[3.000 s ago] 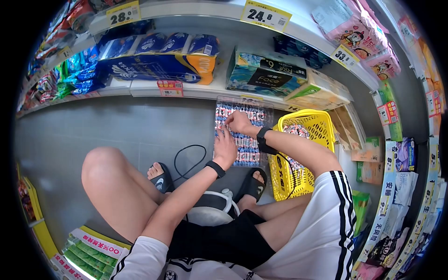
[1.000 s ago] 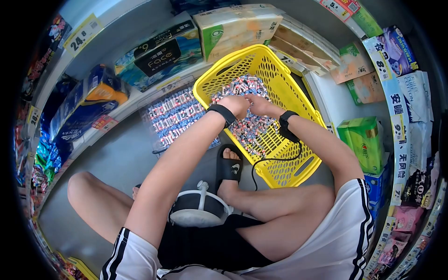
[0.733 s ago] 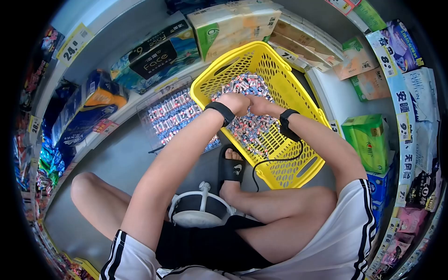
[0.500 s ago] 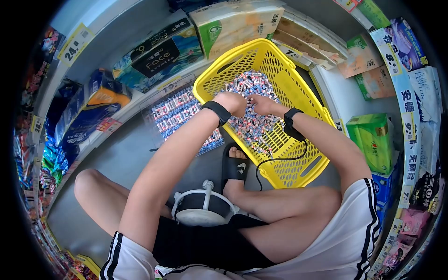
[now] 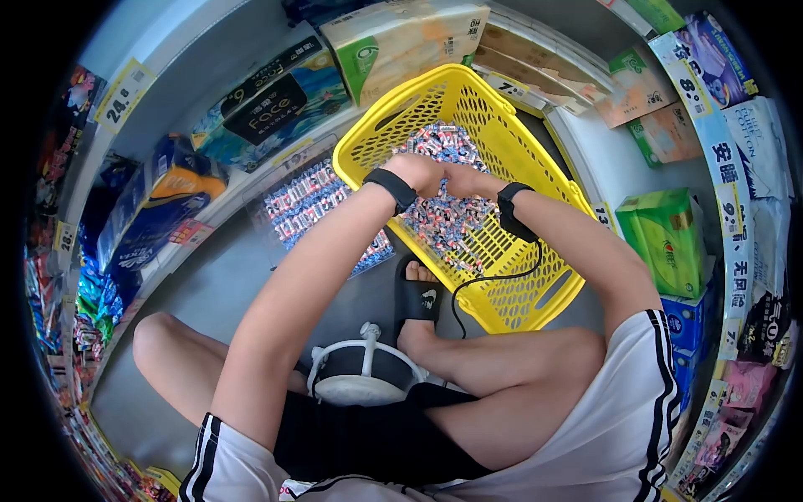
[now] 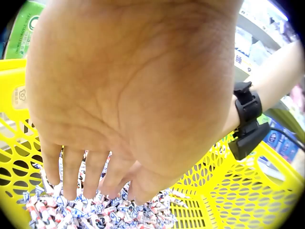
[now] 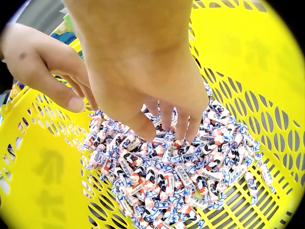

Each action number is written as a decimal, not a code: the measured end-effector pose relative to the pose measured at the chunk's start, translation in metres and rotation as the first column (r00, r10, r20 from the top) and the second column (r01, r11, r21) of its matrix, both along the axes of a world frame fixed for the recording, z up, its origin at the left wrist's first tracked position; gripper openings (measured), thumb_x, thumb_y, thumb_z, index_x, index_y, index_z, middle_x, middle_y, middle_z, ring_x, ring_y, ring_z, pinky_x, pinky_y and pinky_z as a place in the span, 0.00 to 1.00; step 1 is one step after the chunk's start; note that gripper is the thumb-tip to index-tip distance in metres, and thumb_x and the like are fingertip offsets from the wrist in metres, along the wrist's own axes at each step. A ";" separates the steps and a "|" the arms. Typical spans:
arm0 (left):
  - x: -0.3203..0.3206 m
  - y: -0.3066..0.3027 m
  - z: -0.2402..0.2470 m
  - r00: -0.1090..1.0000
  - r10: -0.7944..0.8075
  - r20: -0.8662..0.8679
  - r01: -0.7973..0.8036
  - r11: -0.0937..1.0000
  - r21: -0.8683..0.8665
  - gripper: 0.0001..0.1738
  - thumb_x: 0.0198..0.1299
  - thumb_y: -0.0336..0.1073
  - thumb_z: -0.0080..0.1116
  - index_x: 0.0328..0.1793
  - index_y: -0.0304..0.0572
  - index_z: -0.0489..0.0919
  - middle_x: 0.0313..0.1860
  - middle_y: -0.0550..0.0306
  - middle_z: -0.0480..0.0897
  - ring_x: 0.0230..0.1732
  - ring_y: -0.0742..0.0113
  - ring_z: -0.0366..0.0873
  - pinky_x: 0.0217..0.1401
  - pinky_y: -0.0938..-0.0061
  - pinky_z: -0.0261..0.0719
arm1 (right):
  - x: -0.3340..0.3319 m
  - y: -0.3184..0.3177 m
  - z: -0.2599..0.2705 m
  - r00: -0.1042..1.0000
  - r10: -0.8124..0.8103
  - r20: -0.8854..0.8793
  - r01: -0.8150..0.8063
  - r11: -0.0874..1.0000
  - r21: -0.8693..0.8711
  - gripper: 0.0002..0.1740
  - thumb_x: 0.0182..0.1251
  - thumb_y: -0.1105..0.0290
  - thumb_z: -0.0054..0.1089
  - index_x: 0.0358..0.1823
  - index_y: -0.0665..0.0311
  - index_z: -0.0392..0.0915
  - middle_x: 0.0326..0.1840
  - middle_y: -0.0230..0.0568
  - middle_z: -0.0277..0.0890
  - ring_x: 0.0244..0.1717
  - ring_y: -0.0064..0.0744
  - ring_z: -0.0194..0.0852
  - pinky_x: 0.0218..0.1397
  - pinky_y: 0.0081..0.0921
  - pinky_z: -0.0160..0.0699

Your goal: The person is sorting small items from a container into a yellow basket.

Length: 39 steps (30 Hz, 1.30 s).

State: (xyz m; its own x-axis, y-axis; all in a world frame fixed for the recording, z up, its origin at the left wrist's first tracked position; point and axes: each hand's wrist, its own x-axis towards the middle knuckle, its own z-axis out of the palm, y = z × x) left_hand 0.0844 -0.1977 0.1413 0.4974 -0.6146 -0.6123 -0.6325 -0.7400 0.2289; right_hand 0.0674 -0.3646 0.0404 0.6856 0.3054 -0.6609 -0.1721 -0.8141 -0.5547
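Both hands are inside the yellow basket, over a heap of twist-wrapped candies. My right hand reaches down with its fingertips among the candies; in the right wrist view its thumb and fingers stand apart. Beside it is my left hand, its fingers pointing down, long and nearly straight, at the heap in the left wrist view. In the right wrist view the left thumb hangs over the candies. Left of the basket, a clear tray carries neat rows of the same candies.
Shelves with tissue packs rise behind the basket and along the right, where a green pack stands. A cable runs over the basket from the right wrist strap. A white round-framed object is between the legs.
Three seconds ago both hands were over the candy tray; now they are in the basket, and the head view has turned right. Since half a second ago the hands have come closer together.
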 end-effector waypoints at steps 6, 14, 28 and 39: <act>-0.001 -0.020 -0.008 0.999 -0.028 -0.038 0.029 0.999 0.035 0.19 0.60 0.29 0.53 0.55 0.35 0.86 0.48 0.42 0.88 0.48 0.45 0.88 0.47 0.54 0.84 | 0.010 -0.010 -0.039 0.999 0.025 0.035 -0.028 0.996 0.082 0.40 0.63 0.78 0.60 0.79 0.51 0.64 0.70 0.51 0.75 0.64 0.49 0.76 0.57 0.47 0.76; 0.005 -0.033 -0.038 0.999 0.023 -0.031 -0.023 1.000 0.013 0.16 0.61 0.29 0.55 0.52 0.35 0.87 0.51 0.40 0.88 0.51 0.43 0.87 0.50 0.54 0.85 | 0.011 -0.018 -0.058 0.986 0.065 0.151 -0.095 0.976 0.197 0.29 0.72 0.75 0.56 0.74 0.51 0.69 0.66 0.48 0.76 0.65 0.49 0.75 0.61 0.45 0.71; 0.013 -0.029 -0.066 0.998 0.053 -0.023 -0.051 0.995 0.080 0.21 0.64 0.36 0.57 0.63 0.46 0.84 0.59 0.46 0.87 0.58 0.45 0.86 0.59 0.55 0.84 | 0.001 -0.001 -0.017 0.936 -0.262 -0.234 0.334 0.873 0.355 0.38 0.66 0.86 0.54 0.79 0.58 0.66 0.73 0.45 0.74 0.74 0.40 0.67 0.70 0.39 0.69; 0.003 -0.029 -0.057 0.987 0.143 0.068 -0.141 0.989 -0.032 0.17 0.61 0.33 0.60 0.54 0.38 0.88 0.54 0.41 0.88 0.56 0.45 0.87 0.56 0.53 0.86 | -0.006 0.003 -0.007 0.829 -0.512 -0.225 0.558 0.734 0.387 0.29 0.68 0.83 0.62 0.72 0.66 0.75 0.66 0.45 0.80 0.65 0.37 0.79 0.64 0.35 0.80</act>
State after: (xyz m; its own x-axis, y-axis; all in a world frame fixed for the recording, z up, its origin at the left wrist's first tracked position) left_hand 0.0873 -0.2263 0.0846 0.6219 -0.5502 -0.5573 -0.5363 -0.8178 0.2089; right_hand 0.0609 -0.3621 0.0335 0.7609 0.1686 -0.6266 -0.5784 -0.2617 -0.7727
